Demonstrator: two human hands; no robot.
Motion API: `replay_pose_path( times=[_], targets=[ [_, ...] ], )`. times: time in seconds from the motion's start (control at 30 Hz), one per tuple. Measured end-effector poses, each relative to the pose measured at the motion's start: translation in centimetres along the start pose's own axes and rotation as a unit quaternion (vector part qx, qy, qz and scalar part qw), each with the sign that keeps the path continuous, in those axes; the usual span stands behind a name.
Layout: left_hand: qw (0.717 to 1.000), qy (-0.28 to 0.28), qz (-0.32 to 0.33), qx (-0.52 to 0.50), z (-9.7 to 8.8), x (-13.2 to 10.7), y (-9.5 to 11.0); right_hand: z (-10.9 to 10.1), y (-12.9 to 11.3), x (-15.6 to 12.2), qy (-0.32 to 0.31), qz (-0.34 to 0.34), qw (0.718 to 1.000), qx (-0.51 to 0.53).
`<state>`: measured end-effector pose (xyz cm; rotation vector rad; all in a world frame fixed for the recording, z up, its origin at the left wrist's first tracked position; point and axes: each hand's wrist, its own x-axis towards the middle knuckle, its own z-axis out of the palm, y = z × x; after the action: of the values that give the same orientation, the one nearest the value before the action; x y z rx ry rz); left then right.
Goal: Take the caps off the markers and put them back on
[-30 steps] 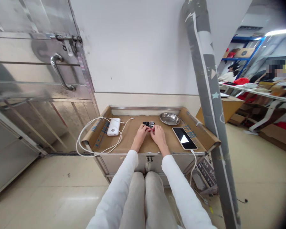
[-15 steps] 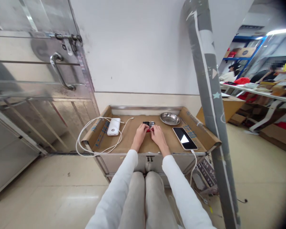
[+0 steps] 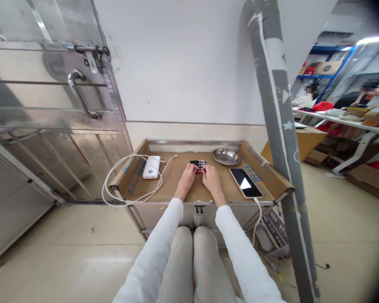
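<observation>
Cardboard-lined metal table (image 3: pixel 177 189) against a white wall; steel door (image 3: pixel 50 105) at nine o'clock, grey padded post (image 3: pixel 278 126) at three.

Head view, item by item:
- Left hand (image 3: pixel 187 180) and right hand (image 3: pixel 211 180): side by side at table centre, fingers curled narrow, tips meeting on a small red piece (image 3: pixel 198 171). Too small to identify.
- Black pieces (image 3: pixel 198 163): a short cluster at twelve o'clock, just beyond the fingertips.
- Steel dish (image 3: pixel 226 156): one o'clock, near.
- Phone (image 3: pixel 245 182): three o'clock, screen lit, cabled.
- Power bank (image 3: pixel 151 167): ten o'clock, with a looped white cable (image 3: pixel 113 185).

Change over the last second: almost none. Both hands stayed on the red piece at the same spot; only the camera drifted slightly. Judged as close fingertip work continuing in place.
</observation>
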<state>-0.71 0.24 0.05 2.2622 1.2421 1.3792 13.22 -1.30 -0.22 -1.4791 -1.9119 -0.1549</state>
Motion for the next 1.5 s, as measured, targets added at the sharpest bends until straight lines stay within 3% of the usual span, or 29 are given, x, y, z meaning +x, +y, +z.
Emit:
replay_pose_path(
  times=[0.57, 0.83, 1.1, 1.3, 1.5],
  targets=[
    [0.998, -0.041, -0.006, -0.045, -0.68, -0.25, 0.79, -0.54, -0.18, -0.07, 0.002, -0.022, 0.998, 0.066],
    [0.998, -0.009, 0.002, -0.069, -0.18, -0.19, -0.07, -0.71, -0.24, -0.07, -0.013, -0.054, 0.996, 0.065],
    [0.998, -0.036, -0.022, 0.036, 0.00, -0.23, 0.04, -0.56, -0.21, -0.13, 0.011, -0.033, 0.999, 0.006],
    [0.984, -0.092, -0.007, 0.153, 0.01, -0.18, 0.03, -0.18, 0.09, -0.17, 0.029, -0.019, 0.999, -0.005],
    [0.973, -0.104, -0.023, 0.203, 0.23, -0.31, -0.20, -0.06, 0.23, -0.17, 0.022, -0.003, 1.000, -0.018]
  ],
)
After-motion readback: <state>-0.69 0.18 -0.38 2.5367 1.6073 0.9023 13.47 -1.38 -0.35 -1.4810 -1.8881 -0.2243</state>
